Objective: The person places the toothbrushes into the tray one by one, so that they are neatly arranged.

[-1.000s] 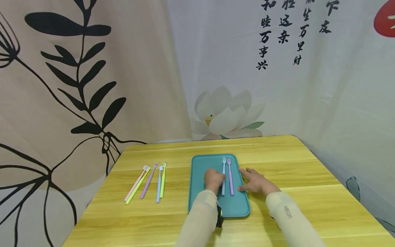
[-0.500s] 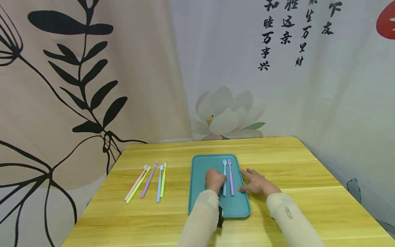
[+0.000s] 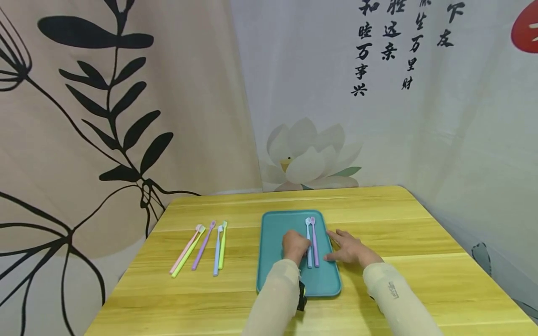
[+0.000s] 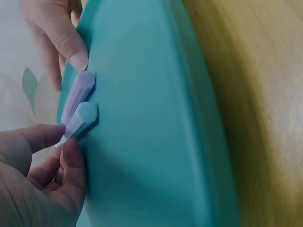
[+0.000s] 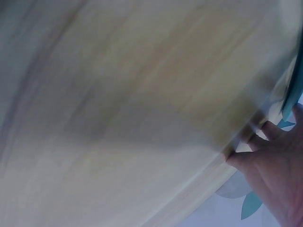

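Note:
My left hand [image 3: 296, 244] pinches the handle of a light blue toothbrush [image 3: 309, 260] between thumb and fingers, low over the teal tray [image 3: 273, 224]. Right beside it lies a purple toothbrush [image 3: 315, 247], roughly parallel, both heads pointing away from me. In the left wrist view the ends of the blue handle [image 4: 84, 115] and the purple handle [image 4: 81, 85] sit close together. With fingers spread, my right hand [image 3: 350, 248] rests at the tray's right edge, its thumb over the rim near the purple handle. The right wrist view shows the right hand [image 5: 279, 161] beside the tray edge.
Left of the tray, on the wooden table [image 3: 235, 308], lie a pink toothbrush [image 3: 184, 252], a purple toothbrush [image 3: 203, 245], a blue toothbrush [image 3: 216, 254] and two green ones. A printed curtain [image 3: 201, 93] hangs behind the table.
My left hand has shifted slightly right with the light blue toothbrush, narrowing the gap to the purple one in the tray. The right hand has stayed in place.

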